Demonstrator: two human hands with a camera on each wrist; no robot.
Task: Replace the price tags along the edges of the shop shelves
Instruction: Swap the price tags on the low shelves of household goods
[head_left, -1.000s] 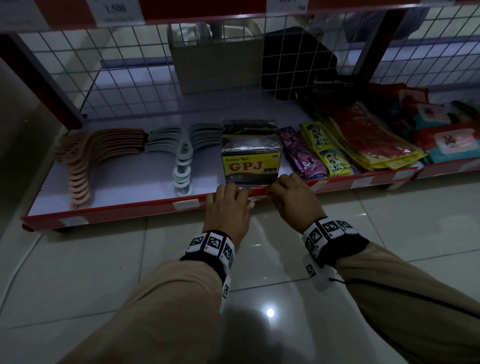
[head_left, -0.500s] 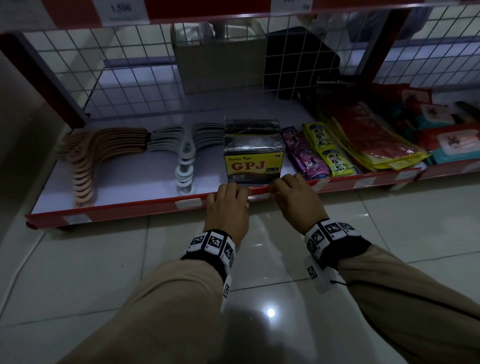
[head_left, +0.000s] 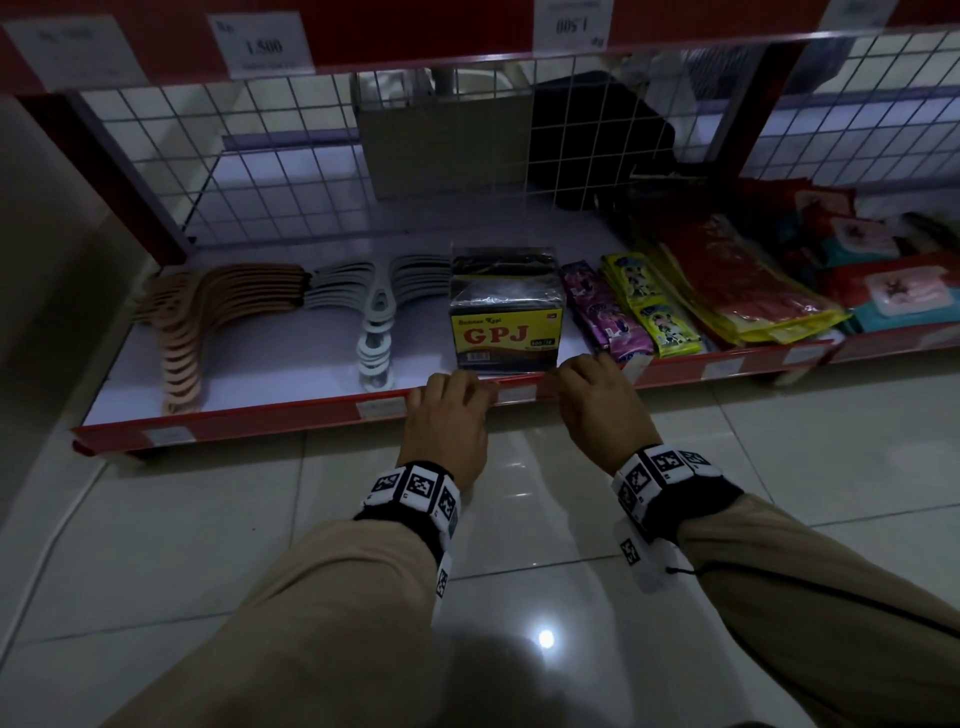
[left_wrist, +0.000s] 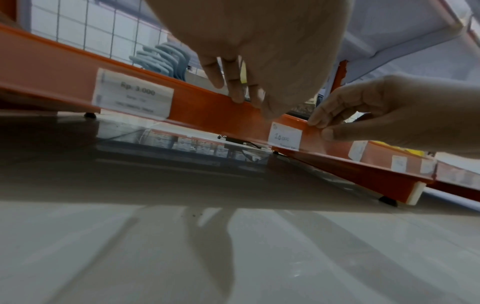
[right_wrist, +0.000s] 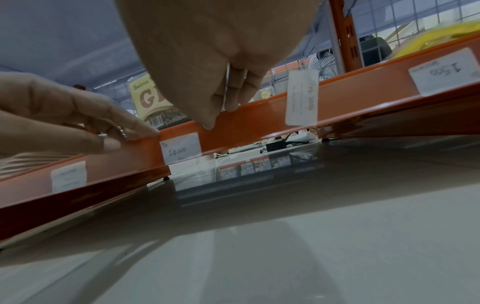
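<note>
A small white price tag (head_left: 514, 396) reading 10.000 sits in the clear strip on the red front rail (head_left: 291, 415) of the bottom shelf. My left hand (head_left: 457, 387) is just left of it and my right hand (head_left: 582, 371) just right. In the wrist views the tag (left_wrist: 285, 136) (right_wrist: 181, 148) lies between them. Each hand has its fingers over the rail's top edge and its thumb on the front face, pinching the strip: left hand (right_wrist: 132, 137), right hand (left_wrist: 320, 128). Neither hand touches the tag itself.
A yellow GPJ box (head_left: 506, 332) stands right behind the hands. Beige hangers (head_left: 208, 322) and grey hangers (head_left: 376, 322) lie to the left, sachets (head_left: 613, 317) to the right. Other tags (left_wrist: 135, 93) (right_wrist: 302, 97) sit along the rail. Glossy floor tiles (head_left: 156, 545) lie below.
Both hands stay at the same spot on the rail, either side of the tag. Only the head view has shifted slightly.
</note>
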